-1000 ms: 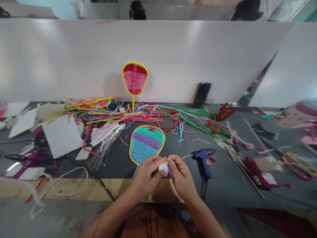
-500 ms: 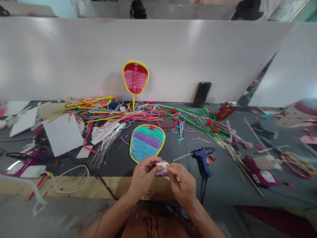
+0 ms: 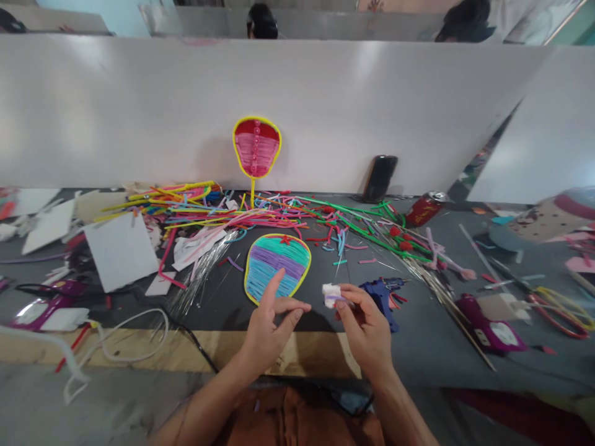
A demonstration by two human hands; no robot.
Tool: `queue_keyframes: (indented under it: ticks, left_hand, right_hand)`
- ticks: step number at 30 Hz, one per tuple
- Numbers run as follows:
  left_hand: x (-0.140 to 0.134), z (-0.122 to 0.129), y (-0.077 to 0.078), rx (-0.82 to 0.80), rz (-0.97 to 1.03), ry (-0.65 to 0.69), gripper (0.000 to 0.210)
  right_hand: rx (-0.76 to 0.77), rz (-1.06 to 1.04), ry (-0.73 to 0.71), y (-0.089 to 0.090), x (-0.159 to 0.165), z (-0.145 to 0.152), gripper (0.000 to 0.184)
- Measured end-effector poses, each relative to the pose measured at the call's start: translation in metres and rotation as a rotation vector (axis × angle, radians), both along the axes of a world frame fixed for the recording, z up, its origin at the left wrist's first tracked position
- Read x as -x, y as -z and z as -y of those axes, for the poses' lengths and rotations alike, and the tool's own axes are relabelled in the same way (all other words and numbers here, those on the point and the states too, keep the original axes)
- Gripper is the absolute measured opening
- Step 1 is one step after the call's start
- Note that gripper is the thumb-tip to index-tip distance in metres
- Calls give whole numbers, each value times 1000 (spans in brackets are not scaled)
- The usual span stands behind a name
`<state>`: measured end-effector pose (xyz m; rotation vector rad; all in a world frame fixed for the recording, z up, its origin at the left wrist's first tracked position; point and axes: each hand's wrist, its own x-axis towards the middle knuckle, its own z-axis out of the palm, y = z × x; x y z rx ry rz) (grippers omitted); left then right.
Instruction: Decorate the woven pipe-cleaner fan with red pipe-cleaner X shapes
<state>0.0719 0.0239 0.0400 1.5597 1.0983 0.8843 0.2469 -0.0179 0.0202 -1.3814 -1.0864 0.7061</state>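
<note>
In the head view, my right hand [image 3: 369, 325] pinches a small white fuzzy piece with a purple strip [image 3: 331, 295] between thumb and fingers. My left hand [image 3: 267, 328] is apart from it, index finger stretched up and thumb spread from the other fingers, with nothing visible in it. Just beyond the left hand lies a fan-shaped panel [image 3: 277, 267] of teal, purple and blue pipe cleaners with a yellow rim; the index fingertip overlaps its lower part in view. A blue glue gun [image 3: 382, 297] lies behind my right hand, partly hidden by it.
A pink-and-red fan [image 3: 256, 148] stands upright against the white partition [image 3: 186, 111]. Loose pipe cleaners [image 3: 269, 217] cover the table's back. A phone [image 3: 380, 178], a red can [image 3: 424, 209], scissors [image 3: 558, 313] and purple devices [image 3: 490, 325] lie right. Paper cards [image 3: 121, 251] and a cable [image 3: 193, 344] lie left.
My hands have parted. The right hand has carried the white piece rightward, in front of the glue gun; the left hand has let go of it and raised its index finger.
</note>
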Motion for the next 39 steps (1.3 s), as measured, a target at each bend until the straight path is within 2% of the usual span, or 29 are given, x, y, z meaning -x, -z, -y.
queue_keyframes:
  ticks: [4,8,12,15,18,21,23,25,30,36,39]
  left_hand:
    - [1,0,-2,-6,13,16,65]
    - [2,1,5,35,176,21,73]
    - [3,0,10,-35,243,26,74]
    - [5,-2,11,-194,102,57,59]
    - [7,-4,11,-482,-116,110,47]
    - [6,-3,14,-776,-221,105,62]
    - [6,-2,17,-899,-247,98,72]
    - [6,0,18,-926,-264,102,76]
    - [9,2,18,-875,-291,113,73]
    - [10,-2,21,-1058,-336,79,75]
    - [10,-2,23,-1099,-366,69,76]
  right_hand:
    - [39,-13,-34,-1,4,-3,11]
    - [56,-28,-46,1,6,-5,12]
    - [41,-36,-104,2,11,-3,17]
    - [-4,-29,-206,1,17,-2,18]
    - [10,-68,-218,0,21,-3,12]
    - [20,-91,-185,-1,23,-5,12]
    - [18,-81,-182,-1,24,-6,10]
    - [22,-42,-187,-2,23,-7,12]
    - [38,5,-188,-4,22,-7,15]
    - [25,52,-159,-4,23,-8,9]
    - [26,74,-153,-4,22,-9,9]
